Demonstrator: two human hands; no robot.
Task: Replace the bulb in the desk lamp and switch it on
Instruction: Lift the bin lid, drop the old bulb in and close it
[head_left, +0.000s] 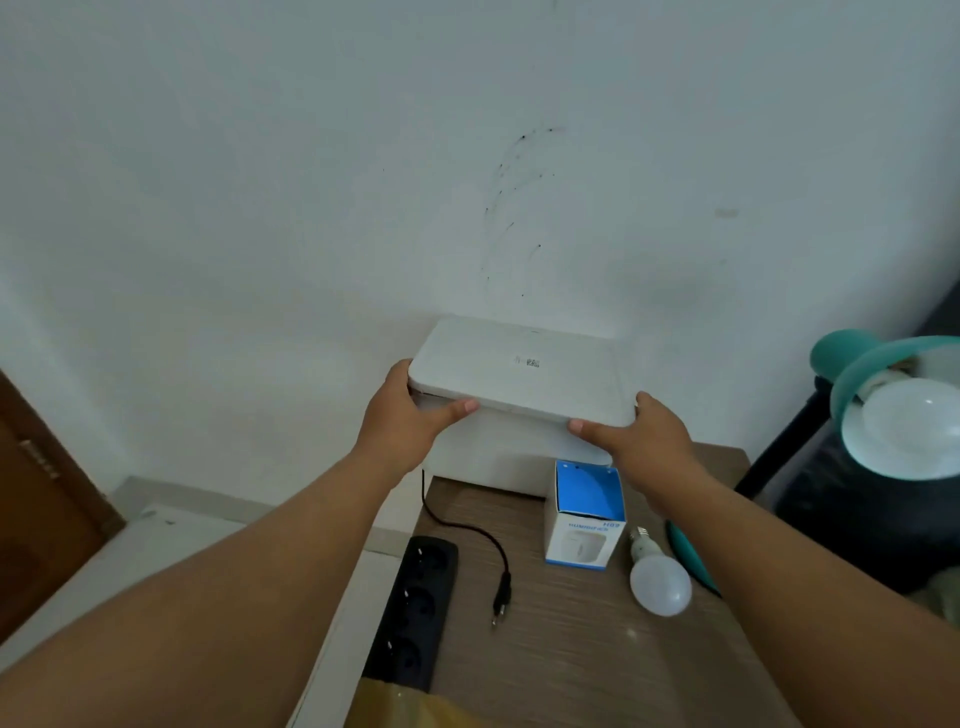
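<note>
Both hands on the white box (519, 374) mid-frame: left hand (410, 415) and right hand (639, 436) clamp its ends, likely clearing table (571, 649) room. Spare bulb (660, 582) lies lower right; lamp (883, 410), far right, has a bulb fitted; its plug (501, 597) lies loose.

Lamp shade (883, 374) cropped; box label (532, 362) perhaps illegible.
</note>
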